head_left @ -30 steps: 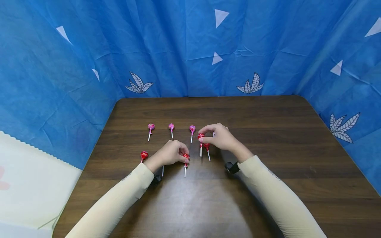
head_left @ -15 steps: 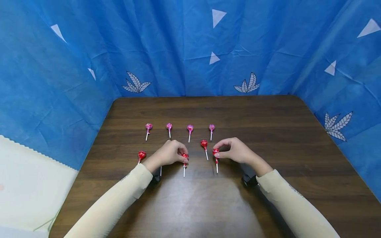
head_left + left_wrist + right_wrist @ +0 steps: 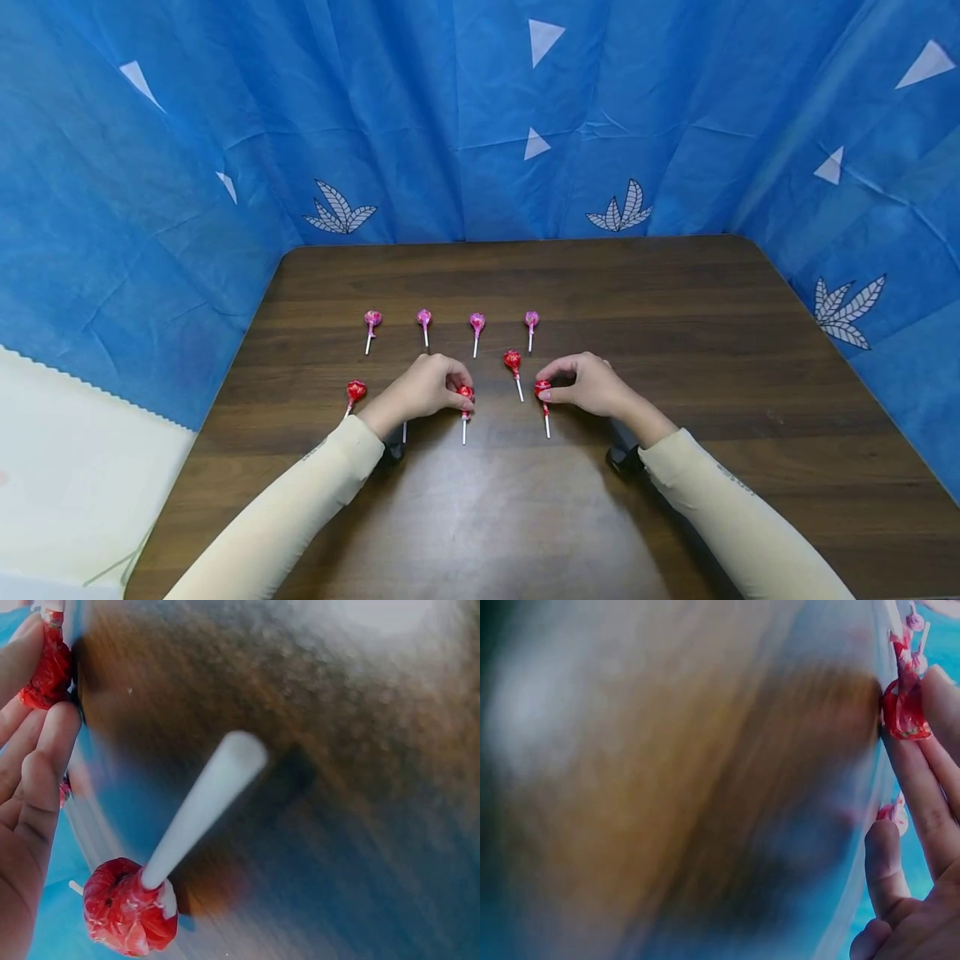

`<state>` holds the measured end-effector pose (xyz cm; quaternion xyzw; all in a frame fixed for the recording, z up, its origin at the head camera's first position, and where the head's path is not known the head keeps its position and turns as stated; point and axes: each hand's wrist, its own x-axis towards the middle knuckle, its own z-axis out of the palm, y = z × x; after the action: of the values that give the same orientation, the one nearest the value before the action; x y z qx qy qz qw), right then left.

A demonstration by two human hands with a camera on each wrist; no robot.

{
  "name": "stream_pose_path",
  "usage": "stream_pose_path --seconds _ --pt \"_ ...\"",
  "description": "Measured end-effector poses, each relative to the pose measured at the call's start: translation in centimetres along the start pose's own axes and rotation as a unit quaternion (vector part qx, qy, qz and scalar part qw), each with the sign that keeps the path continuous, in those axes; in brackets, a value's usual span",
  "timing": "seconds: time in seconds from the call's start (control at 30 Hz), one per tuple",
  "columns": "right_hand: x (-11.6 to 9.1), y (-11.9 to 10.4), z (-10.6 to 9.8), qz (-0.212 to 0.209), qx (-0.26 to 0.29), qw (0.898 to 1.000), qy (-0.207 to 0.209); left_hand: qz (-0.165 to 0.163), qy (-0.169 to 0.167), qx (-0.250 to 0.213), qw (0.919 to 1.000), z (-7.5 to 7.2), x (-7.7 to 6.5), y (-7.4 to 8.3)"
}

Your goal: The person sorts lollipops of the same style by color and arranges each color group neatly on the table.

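My left hand point(image 3: 432, 387) pinches the head of a red-wrapped lollipop point(image 3: 466, 393) between thumb and fingers, its white stick pointing toward me. To its right, my right hand point(image 3: 589, 385) pinches another red lollipop point(image 3: 543, 388) by the head, low over the table. Between the hands lies a loose red lollipop point(image 3: 512, 361), its stick tilted. A further red lollipop point(image 3: 356, 390) is left of my left wrist. Under that wrist, only a white stick point(image 3: 405, 432) shows in the head view; the left wrist view shows a red lollipop point(image 3: 131, 907) near the palm.
Behind the hands, a row of pink-purple lollipops lies on the brown wooden table point(image 3: 675, 300): one at far left point(image 3: 372, 320), then others up to the right end lollipop point(image 3: 531, 321). A blue curtain point(image 3: 420, 108) borders the table, and a pale cloth point(image 3: 75, 467) hangs at left.
My right hand has moved right and toward me with its red lollipop, past the loose red one, and now stays almost still. My left hand keeps its place and grip.
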<state>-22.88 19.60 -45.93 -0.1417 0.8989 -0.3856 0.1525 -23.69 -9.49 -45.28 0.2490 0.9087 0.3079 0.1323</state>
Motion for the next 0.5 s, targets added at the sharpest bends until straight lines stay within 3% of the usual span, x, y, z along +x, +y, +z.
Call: stream_pose_path --seconds 0.2,0.33,0.5 --pt "0.3 -0.2 -0.1 -0.018 -0.042 0.999 0.005 0.002 0.003 -0.001 1.0000 0.1 -0.2 -0.2" --pt "0.6 -0.6 -0.4 -0.024 -0.042 0.999 0.004 0.005 0.009 -0.001 0.9999 -0.1 -0.4 -0.2" --pt "1.8 -1.6 -0.5 -0.029 -0.063 0.997 0.037 -0.005 0.020 -0.008 0.9998 -0.3 -0.6 -0.1"
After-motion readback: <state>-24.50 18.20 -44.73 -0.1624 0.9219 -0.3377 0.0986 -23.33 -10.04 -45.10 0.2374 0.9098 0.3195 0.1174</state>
